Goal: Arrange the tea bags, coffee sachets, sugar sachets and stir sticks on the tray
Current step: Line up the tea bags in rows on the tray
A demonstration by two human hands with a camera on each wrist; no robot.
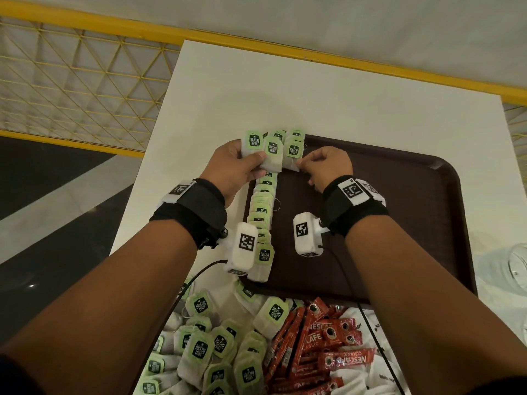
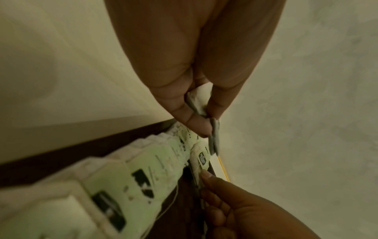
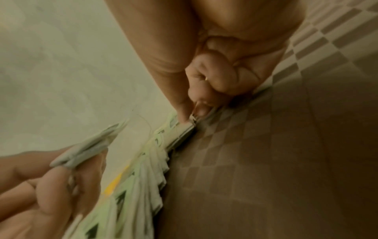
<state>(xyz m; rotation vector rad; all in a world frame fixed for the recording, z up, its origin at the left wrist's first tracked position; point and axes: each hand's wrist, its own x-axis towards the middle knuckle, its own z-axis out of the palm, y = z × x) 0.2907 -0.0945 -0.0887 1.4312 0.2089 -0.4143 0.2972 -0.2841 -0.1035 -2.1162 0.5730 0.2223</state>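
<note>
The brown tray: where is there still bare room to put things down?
The dark brown plastic tray is bare across its middle and right, between the row of green-tagged tea bags along its left edge and its right rim. Crowded: the far-left corner, where both hands work, and the near table.

Green-tagged tea bags, brown tray, red sachets.
</note>
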